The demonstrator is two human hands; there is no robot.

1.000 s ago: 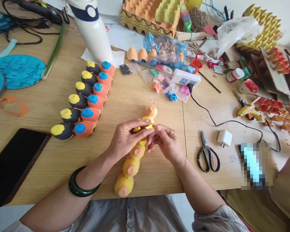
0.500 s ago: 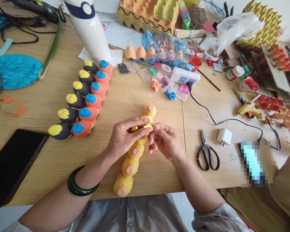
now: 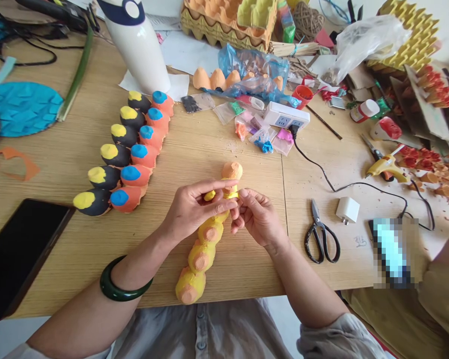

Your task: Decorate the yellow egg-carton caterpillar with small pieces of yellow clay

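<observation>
- Position: egg-carton strip [image 3: 201, 260] lies on the desk [image 3: 254, 269] directly in front of the person, between the forearms.
- Long axis: runs away from the near edge, slanting to the right; the far end lies beyond both hands.
- Left hand [image 3: 189, 207]: nearer; comes in from the left, its fingers reaching over the strip. Thumb and forefinger are spread; a yellow clay lump [image 3: 209, 195] sits in the hollow. Whether the hidden fingers grip it cannot be told.
- Right hand [image 3: 262, 214]: just right of the strip; thumb and forefinger appear to pinch the right end of a yellow clay band [image 3: 231, 194] at the second cup from the far end.
- Count, strip: six cups, one partly covered by the left hand.
- Count, left of the strip: six black cups [image 3: 114, 158] with yellow caps; six orange cups [image 3: 146, 158] with blue caps.
- Count, right of the strip: one hot-glue gun [image 3: 387, 167], one white charger [image 3: 347, 210].
</observation>
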